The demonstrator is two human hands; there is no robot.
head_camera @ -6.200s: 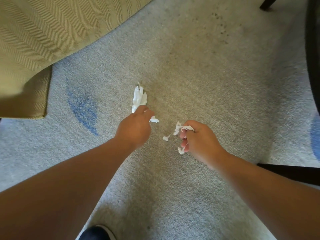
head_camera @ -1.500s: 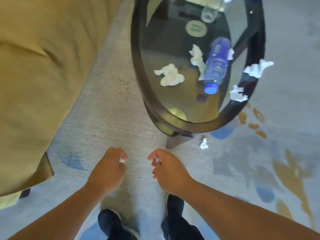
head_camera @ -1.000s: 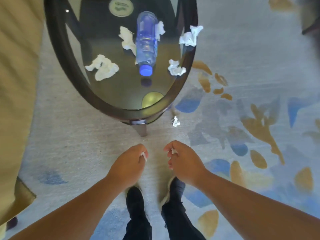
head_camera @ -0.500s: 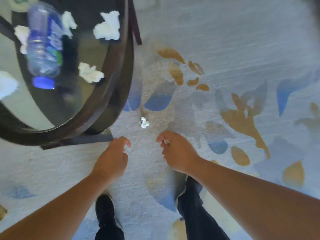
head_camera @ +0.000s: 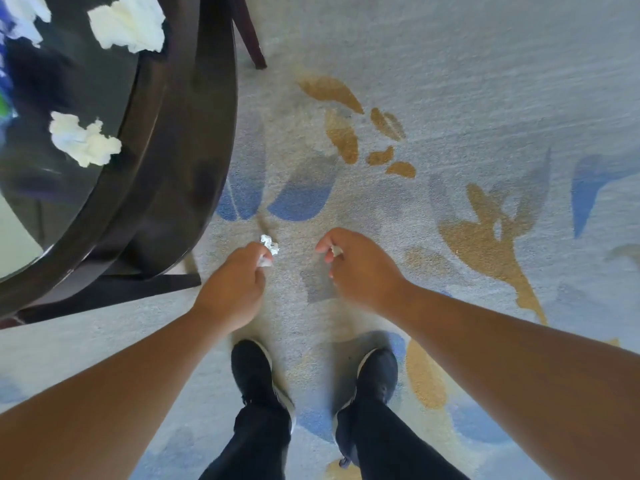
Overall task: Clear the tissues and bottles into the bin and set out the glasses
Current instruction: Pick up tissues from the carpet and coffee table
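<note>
Well, I see both hands low over the carpet (head_camera: 450, 81), just off the end of the glass surface (head_camera: 180, 140). The left hand (head_camera: 232, 289) is the one nearer that surface's dark rim, its fingers (head_camera: 256, 254) curled tight around a white scrap (head_camera: 265, 262). A small crumpled tissue (head_camera: 270, 243) sits right at those fingertips, and I cannot tell whether it is gripped or only touched. The right hand (head_camera: 363, 268), farther out from the surface, also has its fingers curled, pinching a second scrap (head_camera: 336, 251). On the surface lie a tissue wad (head_camera: 83, 140) near the rim and a bigger wad (head_camera: 128, 22) beyond it. Dark shoes (head_camera: 254, 372) stand on the carpet beside the surface.
</note>
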